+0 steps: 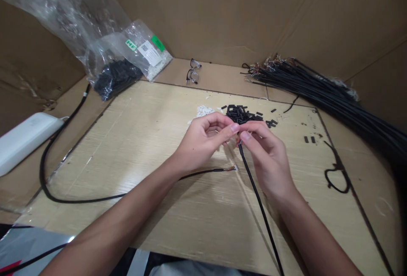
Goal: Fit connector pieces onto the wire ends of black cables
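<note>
My left hand (205, 138) and my right hand (270, 151) meet over the middle of the board, thumbs and fingertips pinched together. Between them is the stripped end of a black cable (254, 185), with thin coloured wires (238, 140) showing. My right fingers close on these wires; whatever small part my left fingertips pinch is hidden. The cable runs down to the lower edge of the view. Below my left hand lies a second black cable (203, 173), its wires ending in a small white connector (235, 167). Just behind my fingers are a pile of short black tubes (238, 113) and small white pieces (204, 110).
Plastic bags of black (117, 76) and white parts (154, 62) stand back left. A thick bundle of black cables (318, 83) lies at the right. Glasses (192, 75) rest by the cardboard wall (222, 13). At far left is a white box (28, 140).
</note>
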Demonstrator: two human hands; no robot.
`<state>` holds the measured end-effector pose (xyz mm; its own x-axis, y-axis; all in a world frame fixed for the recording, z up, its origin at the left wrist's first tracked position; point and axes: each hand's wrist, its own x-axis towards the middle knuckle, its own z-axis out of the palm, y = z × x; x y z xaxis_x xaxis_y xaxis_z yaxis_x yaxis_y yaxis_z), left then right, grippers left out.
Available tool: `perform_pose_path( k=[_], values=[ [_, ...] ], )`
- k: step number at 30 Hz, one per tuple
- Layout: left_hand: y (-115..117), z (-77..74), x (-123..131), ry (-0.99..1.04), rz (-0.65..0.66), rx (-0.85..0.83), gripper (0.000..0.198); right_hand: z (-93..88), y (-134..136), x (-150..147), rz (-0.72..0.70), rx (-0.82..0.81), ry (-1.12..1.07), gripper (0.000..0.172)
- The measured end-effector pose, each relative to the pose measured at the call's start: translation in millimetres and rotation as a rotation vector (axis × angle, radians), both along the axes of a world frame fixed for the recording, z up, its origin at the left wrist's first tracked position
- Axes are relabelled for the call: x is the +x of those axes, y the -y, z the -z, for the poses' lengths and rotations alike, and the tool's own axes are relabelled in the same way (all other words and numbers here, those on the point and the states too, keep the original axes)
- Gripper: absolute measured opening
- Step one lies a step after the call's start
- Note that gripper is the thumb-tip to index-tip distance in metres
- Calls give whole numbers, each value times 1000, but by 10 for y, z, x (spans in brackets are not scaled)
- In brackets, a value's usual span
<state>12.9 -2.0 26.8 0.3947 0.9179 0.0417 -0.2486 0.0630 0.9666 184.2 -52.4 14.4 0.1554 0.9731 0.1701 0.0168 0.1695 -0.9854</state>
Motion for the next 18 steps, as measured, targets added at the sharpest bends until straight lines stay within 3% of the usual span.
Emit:
perform_pose_path(
  k=[6, 18],
  values=[
    [-23, 26, 8, 7, -117, 14, 34, -1, 14, -16, -92, -98, -85, 17],
    [-15, 19, 9, 67, -57, -52, 48, -39, -5, -46, -97, -144, -277, 20]
  ],
)
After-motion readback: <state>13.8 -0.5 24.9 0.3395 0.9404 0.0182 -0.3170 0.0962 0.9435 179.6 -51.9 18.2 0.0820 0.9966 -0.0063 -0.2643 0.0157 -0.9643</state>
